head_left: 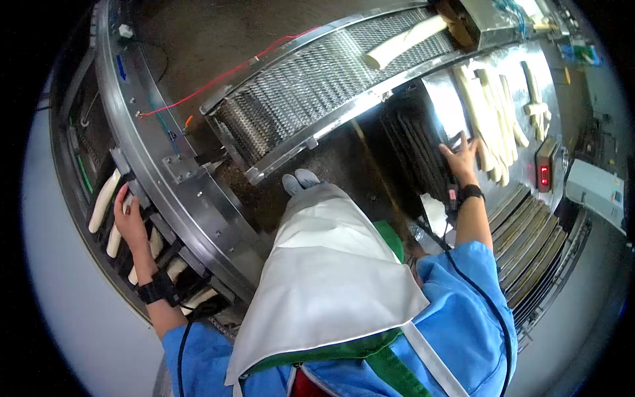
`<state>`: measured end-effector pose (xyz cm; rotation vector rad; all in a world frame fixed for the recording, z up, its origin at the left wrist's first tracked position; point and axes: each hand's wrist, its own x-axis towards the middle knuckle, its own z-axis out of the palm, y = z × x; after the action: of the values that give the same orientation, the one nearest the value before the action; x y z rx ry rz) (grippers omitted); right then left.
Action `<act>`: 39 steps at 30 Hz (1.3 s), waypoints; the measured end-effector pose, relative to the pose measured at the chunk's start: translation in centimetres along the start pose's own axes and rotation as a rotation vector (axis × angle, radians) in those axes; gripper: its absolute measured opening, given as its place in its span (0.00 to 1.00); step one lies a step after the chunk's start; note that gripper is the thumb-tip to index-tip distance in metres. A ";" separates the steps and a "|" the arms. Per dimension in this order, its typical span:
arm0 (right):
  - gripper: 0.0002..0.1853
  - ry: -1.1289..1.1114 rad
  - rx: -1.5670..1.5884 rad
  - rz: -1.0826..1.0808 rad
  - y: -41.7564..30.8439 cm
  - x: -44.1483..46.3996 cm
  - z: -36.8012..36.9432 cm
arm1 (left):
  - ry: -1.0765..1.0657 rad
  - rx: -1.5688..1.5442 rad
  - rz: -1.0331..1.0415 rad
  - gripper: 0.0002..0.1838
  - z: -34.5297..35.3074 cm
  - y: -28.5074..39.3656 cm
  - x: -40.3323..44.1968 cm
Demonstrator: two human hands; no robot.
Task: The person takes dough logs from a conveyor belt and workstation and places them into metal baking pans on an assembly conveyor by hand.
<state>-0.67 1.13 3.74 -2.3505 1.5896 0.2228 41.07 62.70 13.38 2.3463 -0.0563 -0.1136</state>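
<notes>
My left hand [130,221] is over the machine line at the left, fingers stretched out and apart. Beside its fingertips lies a pale dough roll [104,202] in a dark mould slot, and another dough roll [114,242] sits partly behind the hand. On the right, my right hand [461,162] is spread at the near edge of a shiny metal table [442,99]. Its fingers reach to the side of a long dough strip [471,106]; whether they touch it is hard to tell. Several more dough strips [501,126] lie alongside.
A mesh conveyor [297,92] runs across the front, carrying one dough roll [407,42]. Crossed dough pieces [534,99] lie farther right, near a scale with a red display [544,175]. Stacked trays [529,231] stand at lower right. A steel rail [192,212] edges the left line.
</notes>
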 end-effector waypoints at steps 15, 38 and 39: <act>0.53 -0.092 -0.372 0.004 -0.6 2.3 0.4 | -0.131 0.197 0.291 0.18 6.9 4.4 -0.6; 0.56 -0.151 -0.367 0.065 -0.9 3.5 -0.1 | -0.650 0.289 0.604 0.29 26.8 20.3 -3.7; 0.56 -0.156 -0.362 0.071 -0.9 3.5 -0.1 | -0.690 0.272 0.551 0.29 27.2 20.4 -3.7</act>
<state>1.51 -1.66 2.91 -2.4594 1.6715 0.7476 34.53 29.43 9.15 2.3529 -1.0984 -0.6643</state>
